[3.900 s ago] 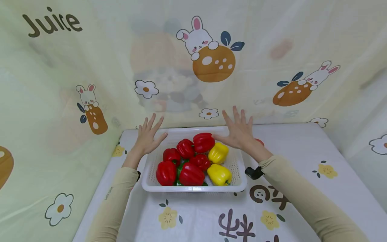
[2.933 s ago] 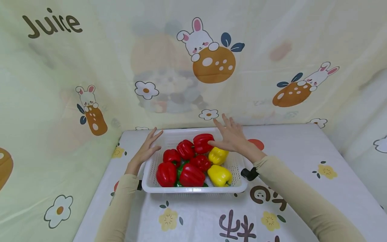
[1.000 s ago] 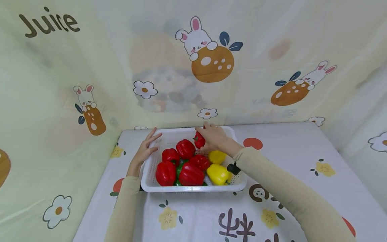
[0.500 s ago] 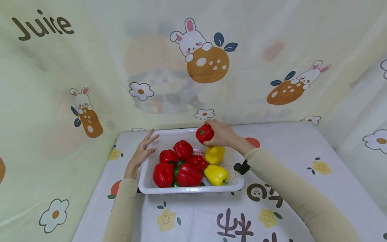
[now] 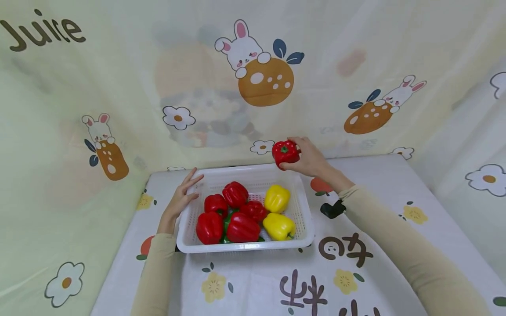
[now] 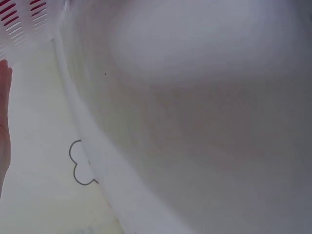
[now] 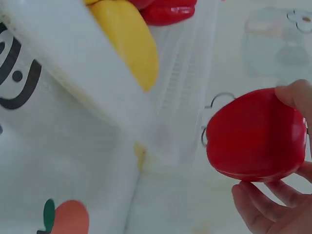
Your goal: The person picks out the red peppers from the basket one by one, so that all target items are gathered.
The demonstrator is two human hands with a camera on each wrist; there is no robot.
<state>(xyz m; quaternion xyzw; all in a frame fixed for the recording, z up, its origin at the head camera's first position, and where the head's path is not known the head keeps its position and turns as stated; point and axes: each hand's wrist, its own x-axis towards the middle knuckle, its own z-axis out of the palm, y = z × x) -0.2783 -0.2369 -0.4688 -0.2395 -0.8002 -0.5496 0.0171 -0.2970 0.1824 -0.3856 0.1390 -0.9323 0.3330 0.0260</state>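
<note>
A red bell pepper (image 5: pixel 284 152) with a green stem is gripped by my right hand (image 5: pixel 310 160) above the back right corner of the basket. The right wrist view shows thumb and fingers round the same red bell pepper (image 7: pixel 256 136). My left hand (image 5: pixel 181 197) rests along the left rim of the white plastic basket (image 5: pixel 245 246), fingers straight and spread. In the left wrist view only a strip of the left hand (image 6: pixel 4 122) shows, by the basket's slotted wall. Several red peppers (image 5: pixel 243 227), two yellow peppers (image 5: pixel 279 226) and partly hidden green ones lie in the basket.
The basket stands on a table with a white printed cloth (image 5: pixel 245 281). A patterned curtain (image 5: pixel 316 109) hangs behind the table and along both sides. A black wrist camera (image 5: pixel 333 209) sits on the right wrist, beside the basket's right rim.
My right hand has reached into the basket's back, gripped a red bell pepper and lifted it up and right over the rim. My left hand has moved to the left rim and stayed there.
</note>
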